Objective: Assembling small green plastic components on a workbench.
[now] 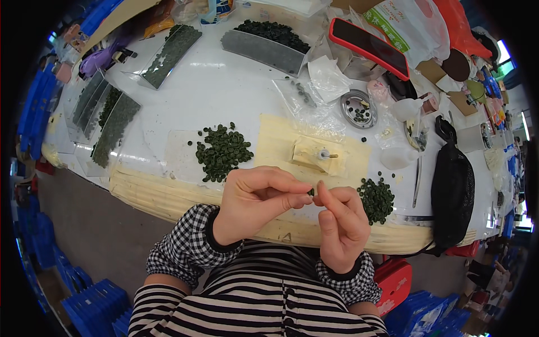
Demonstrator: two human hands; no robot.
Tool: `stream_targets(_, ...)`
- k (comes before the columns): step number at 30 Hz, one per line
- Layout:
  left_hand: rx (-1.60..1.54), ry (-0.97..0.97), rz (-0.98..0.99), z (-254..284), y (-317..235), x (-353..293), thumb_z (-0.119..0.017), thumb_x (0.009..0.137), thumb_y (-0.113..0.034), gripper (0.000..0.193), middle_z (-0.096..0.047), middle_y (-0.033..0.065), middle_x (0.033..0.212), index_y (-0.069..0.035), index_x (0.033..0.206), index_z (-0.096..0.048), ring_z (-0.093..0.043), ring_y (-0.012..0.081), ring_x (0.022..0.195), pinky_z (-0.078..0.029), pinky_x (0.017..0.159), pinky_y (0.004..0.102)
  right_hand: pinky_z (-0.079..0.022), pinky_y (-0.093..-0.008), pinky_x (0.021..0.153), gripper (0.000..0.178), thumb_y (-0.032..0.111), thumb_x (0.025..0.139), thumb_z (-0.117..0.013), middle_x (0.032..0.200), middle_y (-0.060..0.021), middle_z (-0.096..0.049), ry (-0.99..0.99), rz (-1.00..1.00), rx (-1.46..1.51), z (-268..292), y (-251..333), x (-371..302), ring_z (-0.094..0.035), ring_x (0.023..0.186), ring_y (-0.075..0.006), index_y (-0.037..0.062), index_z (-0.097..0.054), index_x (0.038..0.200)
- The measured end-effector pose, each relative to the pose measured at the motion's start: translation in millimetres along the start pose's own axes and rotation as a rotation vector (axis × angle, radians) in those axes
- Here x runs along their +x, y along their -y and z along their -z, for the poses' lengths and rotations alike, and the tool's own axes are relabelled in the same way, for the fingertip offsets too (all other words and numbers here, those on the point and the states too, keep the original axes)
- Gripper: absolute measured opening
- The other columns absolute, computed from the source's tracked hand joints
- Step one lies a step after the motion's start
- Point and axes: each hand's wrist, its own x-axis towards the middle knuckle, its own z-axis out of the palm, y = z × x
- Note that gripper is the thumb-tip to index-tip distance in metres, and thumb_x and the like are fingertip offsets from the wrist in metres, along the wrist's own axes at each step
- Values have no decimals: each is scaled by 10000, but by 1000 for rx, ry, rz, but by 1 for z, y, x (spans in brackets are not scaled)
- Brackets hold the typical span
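Note:
In front of my chest, my left hand pinches a small dark green disc between thumb and forefinger. My right hand is closed beside it, its fingertips meeting the disc's edge; anything held within those fingers is hidden. A large pile of similar green discs lies beyond my left hand. Just past my right hand is a smaller pile. Between the piles, a cream-wrapped block with a small metal pin on top rests on a yellow sheet.
Clear bins of green pieces stand at the far left, another bin at the back. To the right are a round metal dish, a red-cased phone, tweezers and a black mesh pouch. A padded edge borders the table.

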Motion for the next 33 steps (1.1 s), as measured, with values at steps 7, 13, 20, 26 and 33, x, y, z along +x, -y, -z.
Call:
stream_targets(7,-19,-29,28,-1,-2,1,-667,847,77,193,-697,126,968,39,1036,-688,-685,161,906,-559,786,237,-458,-251,655,320,-44,818,-664,948,-117,-629,20,37,-35,3,1,1,-569,783,-185,1,-691,1134)
stream_targets(13,146,-5,-78,-2,0,1,-674,845,71,199,-692,124,948,30,1039,-696,-675,147,891,-549,766,233,-461,-255,662,320,-50,811,-665,947,-116,-631,12,43,-51,4,0,1,-574,783,-191,6,-696,1125)
stream_targets(20,150,12,-78,-1,0,2,-685,838,61,197,-698,126,944,22,1030,-701,-680,152,870,-547,743,234,-474,-262,679,321,-59,807,-663,936,-113,-635,36,63,-53,8,-1,2,-590,797,-199,6,-699,1119)
stream_targets(26,631,13,-380,-6,-4,4,-692,831,54,177,-711,114,902,-5,995,-718,-687,141,796,-543,686,224,-483,-282,676,336,-70,773,-687,939,-112,-646,85,69,-36,16,-2,4,-603,785,-211,-11,-698,1103)
stream_targets(33,356,34,-136,-1,1,3,-700,813,75,179,-705,129,905,8,978,-712,-678,157,802,-536,691,238,-485,-296,662,352,-40,752,-718,927,-99,-647,81,213,-175,15,-4,7,-601,779,-222,-8,-698,1102)
